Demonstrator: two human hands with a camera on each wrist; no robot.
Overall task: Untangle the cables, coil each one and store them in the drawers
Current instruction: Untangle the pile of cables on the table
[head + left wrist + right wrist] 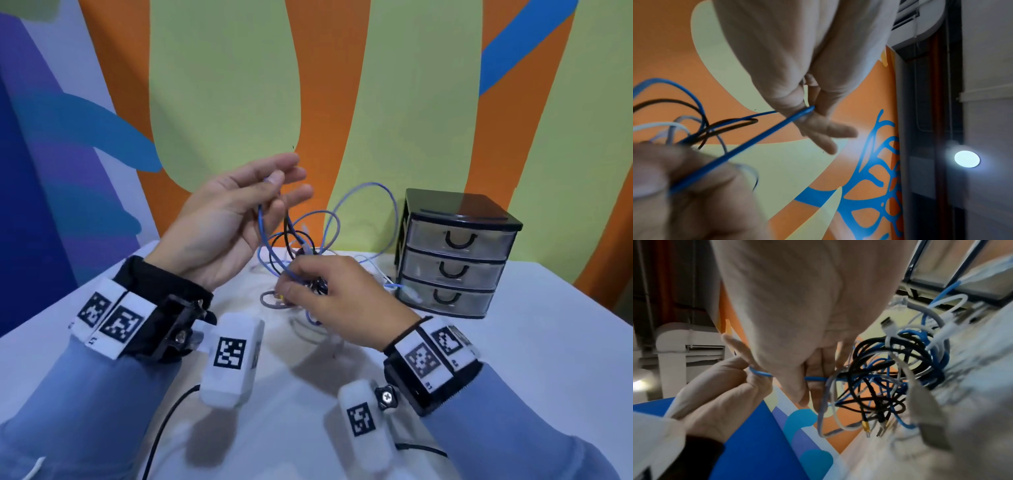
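Note:
A tangle of blue, black and white cables [301, 257] lies on the white table [513, 359] in front of me. My left hand [279, 185] is raised above it, and its thumb pinches a blue cable [262, 219] against the fingers. In the left wrist view the same blue cable [760, 138] runs taut from the left hand [809, 112] down to my blurred right hand [674, 186]. My right hand [287, 287] pinches this cable low at the tangle's near edge. The right wrist view shows the tangle [890, 378], with loose plugs hanging, beside the right hand [813, 381].
A small black drawer unit [452, 253] with three clear shut drawers stands at the right of the tangle, and one blue cable end lies against its lowest drawer. A painted wall rises right behind the table. A black cord [164, 428] trails off the near edge.

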